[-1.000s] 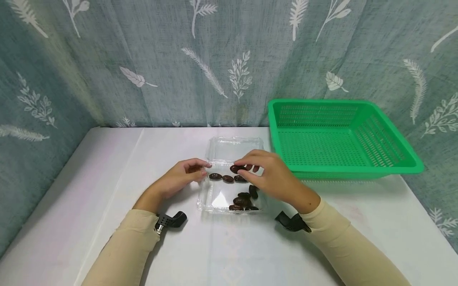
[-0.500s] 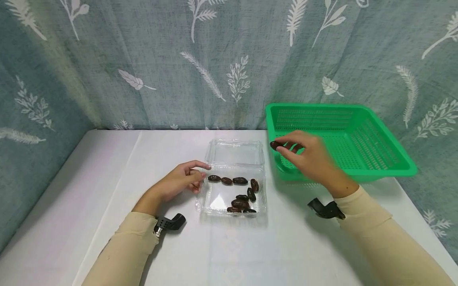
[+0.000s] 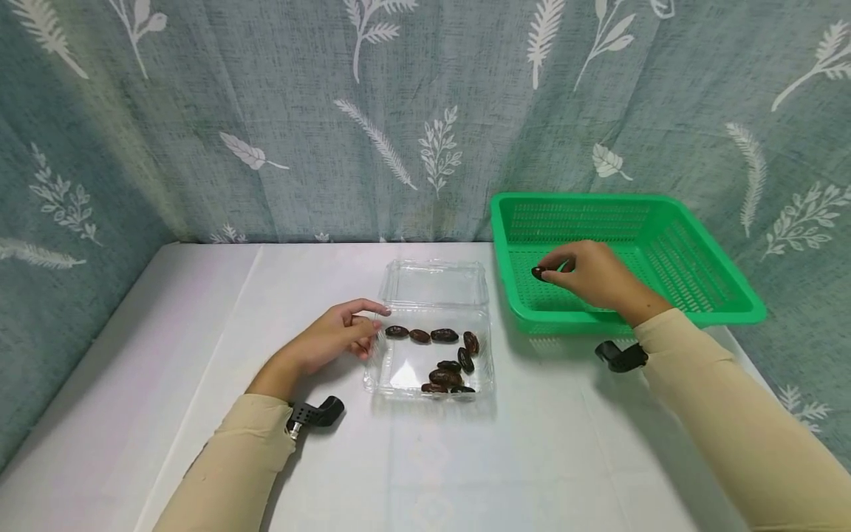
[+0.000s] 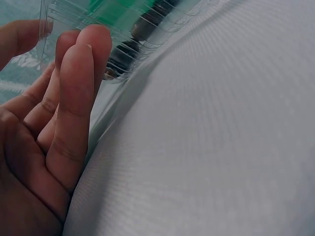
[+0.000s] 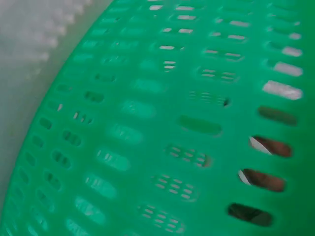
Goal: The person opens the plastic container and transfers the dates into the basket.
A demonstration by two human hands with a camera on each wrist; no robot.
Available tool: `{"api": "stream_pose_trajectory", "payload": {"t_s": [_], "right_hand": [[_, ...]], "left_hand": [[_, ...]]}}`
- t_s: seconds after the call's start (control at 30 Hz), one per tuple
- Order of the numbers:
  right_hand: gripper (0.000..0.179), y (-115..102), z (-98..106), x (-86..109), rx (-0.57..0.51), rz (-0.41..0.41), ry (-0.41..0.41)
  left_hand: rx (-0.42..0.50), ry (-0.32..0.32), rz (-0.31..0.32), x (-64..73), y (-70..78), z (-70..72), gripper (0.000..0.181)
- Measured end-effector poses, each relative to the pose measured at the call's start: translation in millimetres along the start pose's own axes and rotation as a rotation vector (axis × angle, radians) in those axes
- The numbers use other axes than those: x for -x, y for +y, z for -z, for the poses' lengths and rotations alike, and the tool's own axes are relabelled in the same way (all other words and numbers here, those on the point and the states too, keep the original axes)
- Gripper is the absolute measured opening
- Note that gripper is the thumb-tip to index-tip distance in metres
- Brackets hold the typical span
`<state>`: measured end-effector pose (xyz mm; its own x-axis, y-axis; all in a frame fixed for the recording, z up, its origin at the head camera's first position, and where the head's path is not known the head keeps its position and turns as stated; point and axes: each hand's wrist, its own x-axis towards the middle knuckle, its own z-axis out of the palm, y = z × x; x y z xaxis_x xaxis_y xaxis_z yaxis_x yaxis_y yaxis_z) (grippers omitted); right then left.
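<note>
In the head view a clear plastic clamshell box (image 3: 401,362) lies with its lid folded back. Several dark brown dates (image 3: 445,336) lie inside, in a row and down its right side. My left hand (image 3: 329,336) is at the box's left side, index finger extended to the rim. Seen from the left wrist, the fingertips (image 4: 93,42) are right at the ribbed plastic wall. My right hand (image 3: 592,273) pinches one date (image 3: 537,273) between thumb and fingers over the green basket (image 3: 721,299). In the right wrist view the basket's slotted wall (image 5: 147,123) hides most of that hand.
The basket stands at the back right of the white-covered table (image 3: 319,473), close to a patterned grey-green curtain (image 3: 299,199). A black wrist mount (image 3: 318,412) sits at the left wrist, another mount (image 3: 621,357) at the right.
My right hand has lifted a date out of the clear box and carried it right, over the basket. The left hand has stayed at the box's left side.
</note>
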<state>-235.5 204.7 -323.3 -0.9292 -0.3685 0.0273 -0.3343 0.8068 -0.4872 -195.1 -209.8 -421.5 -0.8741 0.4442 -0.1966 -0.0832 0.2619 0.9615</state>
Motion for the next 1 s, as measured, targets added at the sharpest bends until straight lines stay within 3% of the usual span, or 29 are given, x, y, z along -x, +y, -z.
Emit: {"api": "stream_pose_trajectory", "payload": {"t_s": [0.2,0.53,0.73,1.0], "right_hand": [[0.021,7,-8,-11.5,-0.007,-0.032,-0.142],[0.018,12,-16,-19.1,0.035,-0.011,-0.248],[0.018,9,-20,-22.9,0.051,-0.011,-0.279],[0.024,13,-17,-19.8,0.055,-0.03,-0.254]], "left_hand": [[0.003,-0.002,0.014,0.1,-1.3,-0.4,0.038],[0.0,-0.008,-0.012,1.2,0.5,1.7,0.04],[0.006,0.004,-0.006,4.6,0.7,3.2,0.039],[0.012,-0.01,-0.004,-0.2,2.1,0.1,0.039]]}}
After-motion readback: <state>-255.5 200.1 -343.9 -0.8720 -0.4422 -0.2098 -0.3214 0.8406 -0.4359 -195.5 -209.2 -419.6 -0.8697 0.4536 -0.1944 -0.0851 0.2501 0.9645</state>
